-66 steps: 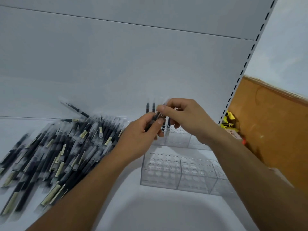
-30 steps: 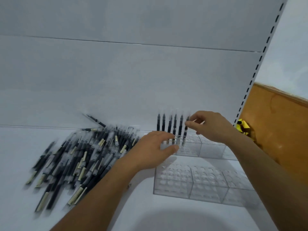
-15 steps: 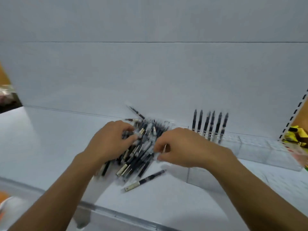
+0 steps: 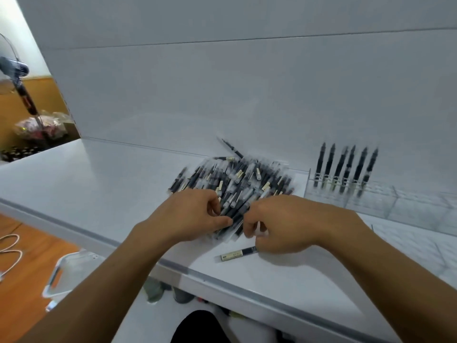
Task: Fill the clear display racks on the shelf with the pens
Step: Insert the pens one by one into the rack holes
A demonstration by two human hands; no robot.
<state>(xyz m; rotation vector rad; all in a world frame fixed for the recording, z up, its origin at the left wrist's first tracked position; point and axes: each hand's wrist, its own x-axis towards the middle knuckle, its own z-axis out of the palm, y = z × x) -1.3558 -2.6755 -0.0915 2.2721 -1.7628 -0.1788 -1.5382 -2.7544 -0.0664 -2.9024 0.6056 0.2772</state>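
Note:
A heap of black pens (image 4: 237,179) with clear caps lies on the white shelf (image 4: 99,184). Both of my hands are at its near edge. My left hand (image 4: 190,216) pinches a small bundle of pens between thumb and fingers. My right hand (image 4: 284,224) curls its fingers onto the same bundle from the right. One loose pen (image 4: 237,253) lies just in front of my right hand. At the back right, a clear display rack (image 4: 400,201) holds several upright pens (image 4: 343,167) in its left end. A second clear rack (image 4: 420,246) sits in front of it.
The shelf's grey front edge (image 4: 222,276) runs diagonally below my wrists. Beyond it on the left are an orange floor, a white bin (image 4: 64,273) and a white cable (image 4: 10,251). A standing fan (image 4: 17,70) is at the far left.
My right hand left the standing pens in the rack and both hands moved left onto the pen heap. My view swung left. Now my fingers have closed on pens at the heap's near edge.

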